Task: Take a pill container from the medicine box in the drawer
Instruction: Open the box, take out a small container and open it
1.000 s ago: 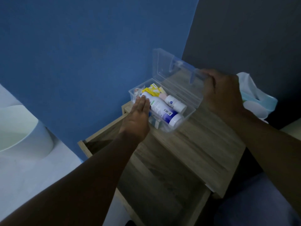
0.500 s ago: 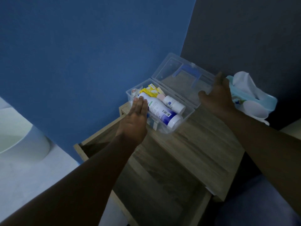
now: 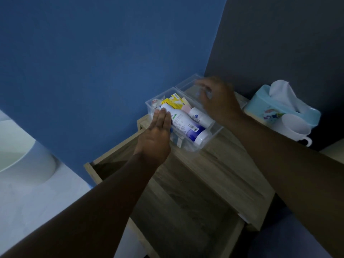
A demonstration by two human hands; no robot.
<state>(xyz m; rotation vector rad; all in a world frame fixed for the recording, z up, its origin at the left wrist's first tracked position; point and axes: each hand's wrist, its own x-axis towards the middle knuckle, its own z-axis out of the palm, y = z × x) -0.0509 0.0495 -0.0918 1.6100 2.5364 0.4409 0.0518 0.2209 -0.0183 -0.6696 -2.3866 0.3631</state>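
1. A clear plastic box [image 3: 188, 144] sits on a wood-grain nightstand [image 3: 223, 164], lid flat behind.
2. Inside lie a white cylindrical bottle [image 3: 186, 125], a smaller white pill container [image 3: 200, 115] beside it, and yellow packets [image 3: 174, 102].
3. The left hand [image 3: 156, 138], fingers straight and released, rests flat against the box's near edge.
4. The right hand [image 3: 217, 99], blurred, hovers over the box with fingers loosely spread, holding nothing.

The medicine box [image 3: 202, 146] stands open on the tabletop [image 3: 223, 170], its lid [image 3: 188, 83] laid back, so its top is clear from above. A large white bottle [image 3: 186, 125] and a smaller one [image 3: 200, 115] fill most of the inside. The blue wall [image 3: 111, 62] closes the left side, the dark wall [image 3: 279, 43] the back. A tissue box [image 3: 275, 107] and white cup [image 3: 296, 127] crowd the right. The near tabletop lies bare; the open drawer [image 3: 119, 164] gapes below left.
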